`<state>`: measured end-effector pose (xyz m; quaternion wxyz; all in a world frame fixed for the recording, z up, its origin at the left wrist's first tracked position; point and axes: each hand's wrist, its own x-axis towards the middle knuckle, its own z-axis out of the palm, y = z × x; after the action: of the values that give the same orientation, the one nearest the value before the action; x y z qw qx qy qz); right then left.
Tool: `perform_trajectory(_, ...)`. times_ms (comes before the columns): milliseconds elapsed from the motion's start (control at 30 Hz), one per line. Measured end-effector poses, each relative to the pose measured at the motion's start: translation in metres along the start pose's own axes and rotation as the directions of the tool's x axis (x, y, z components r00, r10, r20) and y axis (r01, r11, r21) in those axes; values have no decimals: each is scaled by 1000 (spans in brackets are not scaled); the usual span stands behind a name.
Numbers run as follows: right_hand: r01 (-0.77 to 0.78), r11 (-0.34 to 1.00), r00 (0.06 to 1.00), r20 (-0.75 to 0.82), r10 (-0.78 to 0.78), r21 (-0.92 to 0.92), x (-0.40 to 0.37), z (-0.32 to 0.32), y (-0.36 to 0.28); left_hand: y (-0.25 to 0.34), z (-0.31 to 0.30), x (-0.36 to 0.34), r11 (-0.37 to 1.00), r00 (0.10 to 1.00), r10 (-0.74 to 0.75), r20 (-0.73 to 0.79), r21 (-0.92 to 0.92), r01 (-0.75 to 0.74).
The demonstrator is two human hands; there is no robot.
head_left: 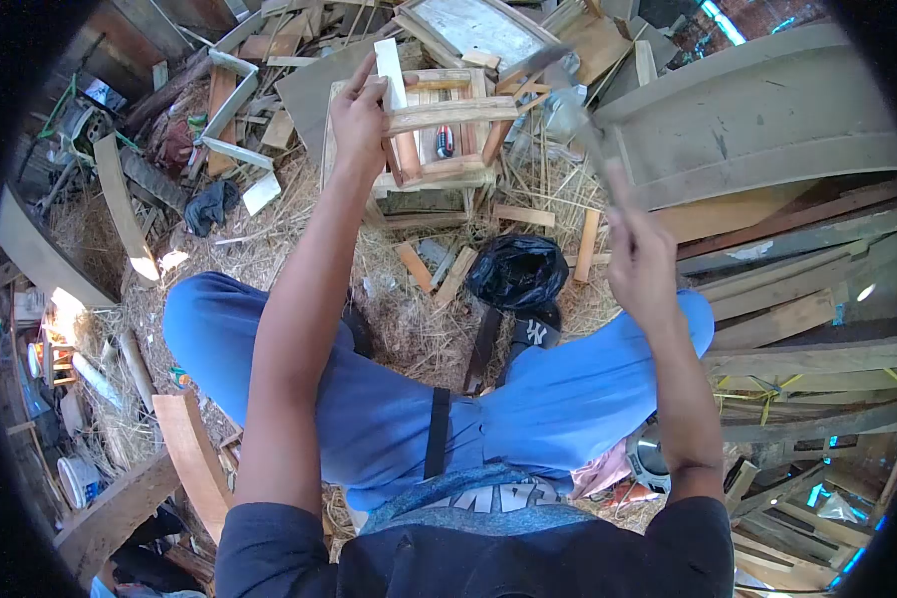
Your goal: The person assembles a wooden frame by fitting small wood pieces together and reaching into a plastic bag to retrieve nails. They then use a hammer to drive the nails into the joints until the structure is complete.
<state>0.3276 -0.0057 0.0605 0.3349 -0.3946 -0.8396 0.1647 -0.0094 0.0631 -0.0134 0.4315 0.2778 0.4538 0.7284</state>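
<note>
Your R hand (640, 254)'s wrapped firmly round the hammer (600, 149), raised R of the wooden frame (453, 114) ahead of you; L hand (361, 122)'s closed on the white strip (390, 75) by its L side. Keep L fingers clear, swing sq. & light.

Wooden frame (448, 116) at twelve o'clock, bare rails, open middle; pale strip (390, 75) at its eleven; blurred hammer (596, 130) aloft at one, head toward eleven!
</note>
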Motion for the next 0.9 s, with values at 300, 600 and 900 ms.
perform_trajectory(300,-246,956,966,116,230,159,-35,13,-14,6,-6,6,999,995,-42,95,2,42)
perform_trajectory(600,-147,958,961,265,80,245,-55,58,2,19,-1,1,989,975,-144,167,12,144)
perform_trajectory(900,-354,899,875,432,221,258,-29,101,-3,3,-2,3,998,995,-56,80,-9,57)
